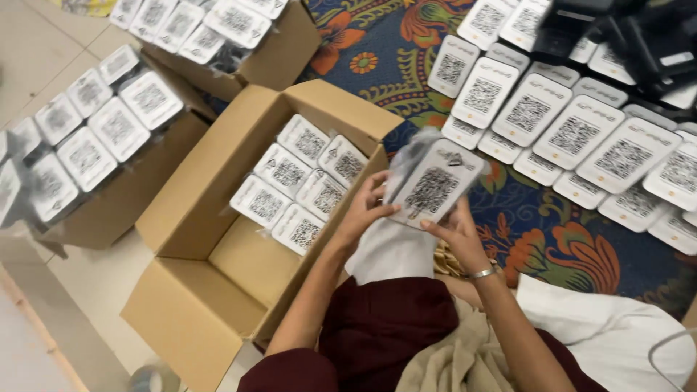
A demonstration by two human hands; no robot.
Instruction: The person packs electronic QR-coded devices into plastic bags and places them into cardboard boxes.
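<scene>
Both hands hold one white rectangular device (pixel 434 187) with a square black code pattern on its face, partly in a clear plastic wrapper (pixel 406 156). My left hand (pixel 364 207) grips its left edge over the rim of an open cardboard box (pixel 239 268). My right hand (pixel 457 231), with a metal bracelet on the wrist, holds the lower right edge. Inside the box lie several identical wrapped white devices (pixel 298 181).
Two more cardboard boxes (pixel 109 203) (pixel 279 62) at the left and top hold stacks of the same devices. Many unwrapped ones lie in rows (pixel 573 134) on a patterned blue floral rug (pixel 559 239). Black equipment (pixel 624 33) sits top right. A tape roll (pixel 149 379) lies bottom left.
</scene>
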